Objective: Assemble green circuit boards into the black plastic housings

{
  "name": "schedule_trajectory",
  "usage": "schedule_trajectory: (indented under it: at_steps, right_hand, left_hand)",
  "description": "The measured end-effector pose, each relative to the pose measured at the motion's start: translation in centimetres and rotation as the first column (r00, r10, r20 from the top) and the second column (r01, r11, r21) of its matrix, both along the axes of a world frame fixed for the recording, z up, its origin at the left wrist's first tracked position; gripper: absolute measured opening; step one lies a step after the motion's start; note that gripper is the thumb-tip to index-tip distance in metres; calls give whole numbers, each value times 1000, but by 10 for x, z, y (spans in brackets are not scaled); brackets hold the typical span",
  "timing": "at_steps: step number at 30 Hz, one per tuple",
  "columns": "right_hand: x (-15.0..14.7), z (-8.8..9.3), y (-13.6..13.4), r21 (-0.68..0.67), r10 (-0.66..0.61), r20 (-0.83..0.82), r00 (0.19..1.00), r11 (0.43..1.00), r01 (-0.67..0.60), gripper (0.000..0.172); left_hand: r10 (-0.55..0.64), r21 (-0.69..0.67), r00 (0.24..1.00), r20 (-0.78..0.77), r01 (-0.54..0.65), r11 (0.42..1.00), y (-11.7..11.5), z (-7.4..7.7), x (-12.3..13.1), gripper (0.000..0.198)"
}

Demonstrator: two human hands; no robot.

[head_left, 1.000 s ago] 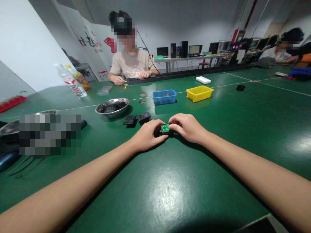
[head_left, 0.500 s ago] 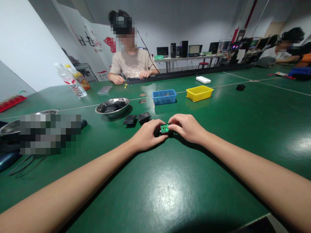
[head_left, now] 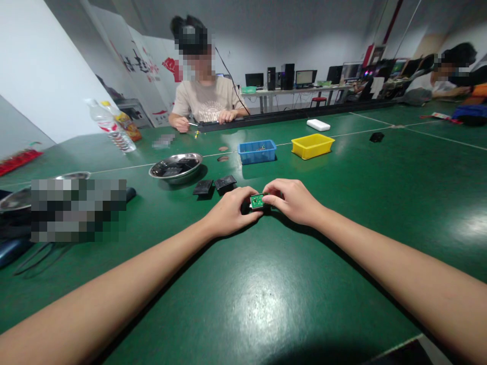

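Note:
Between my two hands, just above the green table [head_left: 243, 274], is a small black case with a green circuit board [head_left: 256, 202] in it. My left hand [head_left: 233, 212] grips its left side, fingers behind and thumb in front. My right hand [head_left: 294, 200] is closed at the right side, its thumb and fingertips on the edge of the board. Two black plastic pieces [head_left: 203, 188] [head_left: 225, 183] lie just beyond my left hand. Farther left, a metal bowl [head_left: 177, 177] holds more black parts.
Beyond my hands stand a blue bin [head_left: 257, 152] with small parts and a yellow bin [head_left: 312, 146]. A white box [head_left: 318, 125] and a black piece [head_left: 376, 137] lie farther right. A person [head_left: 207, 99] sits opposite. A bottle [head_left: 112, 126] stands at left.
The circuit board in its case has shifted and tilted very slightly between my hands. Across the table, the person's hand has moved a little, with a thin tool now showing.

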State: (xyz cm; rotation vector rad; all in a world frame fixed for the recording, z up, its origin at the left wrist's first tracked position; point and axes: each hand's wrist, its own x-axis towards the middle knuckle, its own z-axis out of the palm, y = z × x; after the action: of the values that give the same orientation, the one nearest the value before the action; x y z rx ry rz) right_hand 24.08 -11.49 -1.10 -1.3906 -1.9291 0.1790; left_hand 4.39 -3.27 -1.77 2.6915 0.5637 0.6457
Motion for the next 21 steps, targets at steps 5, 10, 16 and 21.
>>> schedule_trajectory:
  at_steps: [5, 10, 16, 21]
  right_hand:
    - [1, 1, 0, -27, -3, 9, 1000, 1000, 3, 3]
    - [0, 3, -1, -41, -6, 10, 1000, 999, 7, 4]
    - [1, 1, 0, -22, -3, 8, 1000, 1000, 3, 3]
    - [0, 2, -1, -20, 4, 10, 1000, 1000, -4, 6]
  left_hand:
    - [0, -5, 1000, -5, 0, 1000, 0, 0, 0, 30]
    - [0, 2, 1000, -9, 0, 1000, 0, 0, 0, 29]
    - [-2, 5, 1000, -5, 2, 1000, -1, 2, 0, 29]
    - [-2, 2, 1000, -11, 2, 1000, -1, 2, 1, 27]
